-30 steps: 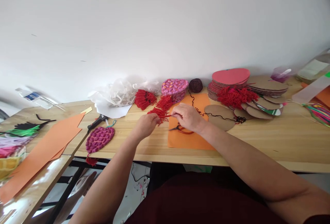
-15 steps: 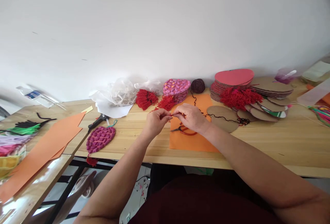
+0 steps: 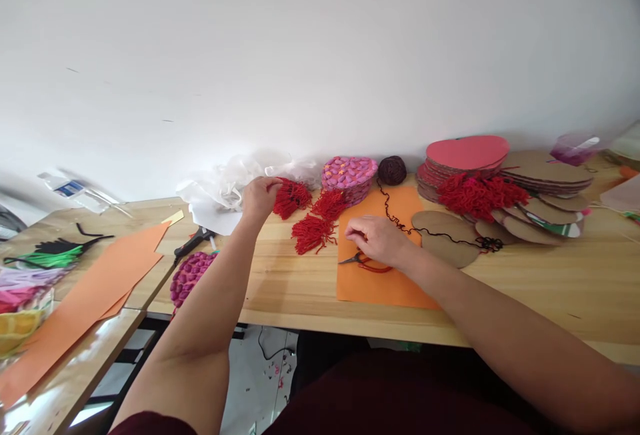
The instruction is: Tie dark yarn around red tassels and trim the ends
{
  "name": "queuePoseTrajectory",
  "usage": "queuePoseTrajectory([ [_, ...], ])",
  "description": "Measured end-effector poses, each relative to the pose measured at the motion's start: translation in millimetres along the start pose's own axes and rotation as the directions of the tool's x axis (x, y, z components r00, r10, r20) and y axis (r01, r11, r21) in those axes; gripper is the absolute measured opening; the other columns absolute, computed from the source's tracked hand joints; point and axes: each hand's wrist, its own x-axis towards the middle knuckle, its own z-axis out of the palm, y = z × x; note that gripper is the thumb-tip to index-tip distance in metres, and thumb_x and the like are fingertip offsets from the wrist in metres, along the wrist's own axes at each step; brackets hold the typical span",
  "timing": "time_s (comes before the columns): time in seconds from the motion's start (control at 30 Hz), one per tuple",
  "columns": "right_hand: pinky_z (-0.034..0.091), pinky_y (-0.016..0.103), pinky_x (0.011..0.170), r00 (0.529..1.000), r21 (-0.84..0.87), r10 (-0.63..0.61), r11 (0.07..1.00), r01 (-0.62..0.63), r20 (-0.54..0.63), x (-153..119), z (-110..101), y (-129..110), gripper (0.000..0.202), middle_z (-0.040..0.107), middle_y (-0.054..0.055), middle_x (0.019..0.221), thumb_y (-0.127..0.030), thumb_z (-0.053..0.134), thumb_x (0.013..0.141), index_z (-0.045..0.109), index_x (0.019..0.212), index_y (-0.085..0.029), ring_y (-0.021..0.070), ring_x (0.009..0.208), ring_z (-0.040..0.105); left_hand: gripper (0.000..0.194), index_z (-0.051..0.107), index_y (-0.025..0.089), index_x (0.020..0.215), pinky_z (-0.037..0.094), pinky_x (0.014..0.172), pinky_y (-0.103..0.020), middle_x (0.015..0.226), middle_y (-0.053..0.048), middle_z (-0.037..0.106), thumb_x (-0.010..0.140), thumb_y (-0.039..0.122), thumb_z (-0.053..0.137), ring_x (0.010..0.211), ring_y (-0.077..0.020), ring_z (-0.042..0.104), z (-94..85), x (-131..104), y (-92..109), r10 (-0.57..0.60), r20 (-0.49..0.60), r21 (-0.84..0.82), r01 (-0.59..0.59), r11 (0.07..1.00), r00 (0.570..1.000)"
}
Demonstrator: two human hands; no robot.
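Observation:
My left hand [image 3: 260,198] is at the left edge of a red yarn tassel bunch [image 3: 291,199], its thumb and fingers pinched on the tassels. Two more red tassel bunches [image 3: 313,233] lie to the right of it. My right hand [image 3: 377,240] hovers above the orange paper [image 3: 350,288], fingers curled together; what they hold, if anything, is too small to make out. Beneath it, partly hidden, lie red-handled scissors [image 3: 373,266]. A dark yarn ball [image 3: 392,171] sits by the wall, its strand trailing across the paper.
Purple pebbled hearts [image 3: 349,173] stand stacked behind the tassels. At the right are cardboard hearts [image 3: 467,153] with red yarn [image 3: 480,196] on them. A black glue gun [image 3: 193,243], white plastic bags [image 3: 225,185] and orange sheets [image 3: 95,288] lie at the left.
My hands have parted: the left moved left to the tassels, the right stayed over the paper. A red tassel bunch beside the paper is now in plain view. The camera view shifted slightly.

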Motion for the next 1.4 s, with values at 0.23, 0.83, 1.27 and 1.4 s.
queuePoseTrajectory([
  [0.23, 0.041, 0.029, 0.073, 0.998, -0.052, 0.006, 0.999, -0.003, 0.061, -1, 1, 3, 0.014, 0.07, 0.005, 0.08, -0.012, 0.056, 0.09, 0.067, 0.083, -0.019, 0.0186, 0.077, 0.061, 0.028, 0.08, 0.023, 0.099, 0.046, 0.096, -0.038, 0.107, -0.009, 0.076, 0.085, 0.028, 0.057, 0.105, -0.0276, 0.064, 28.7, 17, -9, 0.077, 0.123, 0.167, -0.097, 0.981, 0.989],
  [0.83, 0.039, 0.03, 0.071, 0.994, -0.091, 0.036, 0.996, -0.026, 0.103, 0, 0, 0, 0.012, 0.072, 0.005, 0.082, -0.015, 0.06, 0.089, 0.068, 0.082, -0.019, 0.0192, 0.077, 0.061, 0.029, 0.077, 0.026, 0.104, 0.033, 0.099, -0.05, 0.117, -0.011, 0.072, 0.089, 0.033, 0.052, 0.118, -0.034, 0.053, 19.9, -17, -5, 0.054, -0.07, 0.211, -0.038, 0.977, 0.996],
  [1.27, 0.034, 0.03, 0.066, 0.995, -0.097, 0.061, 0.994, -0.054, 0.077, 0, -4, -3, 0.015, 0.07, 0.004, 0.075, -0.017, 0.061, 0.089, 0.065, 0.075, -0.019, 0.0177, 0.07, 0.057, 0.019, 0.076, 0.022, 0.093, 0.043, 0.095, -0.041, 0.103, -0.007, 0.075, 0.088, 0.027, 0.059, 0.105, -0.0263, 0.062, 7.2, -98, 43, 0.166, 0.149, -0.091, -0.154, 0.984, 0.975],
  [1.4, 0.034, 0.029, 0.065, 0.995, -0.1, 0.063, 0.994, -0.055, 0.074, 0, -4, -4, 0.015, 0.069, 0.003, 0.074, -0.016, 0.061, 0.088, 0.065, 0.074, -0.018, 0.0169, 0.069, 0.057, 0.012, 0.077, 0.023, 0.085, 0.042, 0.093, -0.042, 0.1, -0.007, 0.073, 0.084, 0.025, 0.065, 0.105, -0.0272, 0.061, 9.4, -109, 47, 0.156, 0.198, -0.047, -0.149, 0.988, 0.968],
])
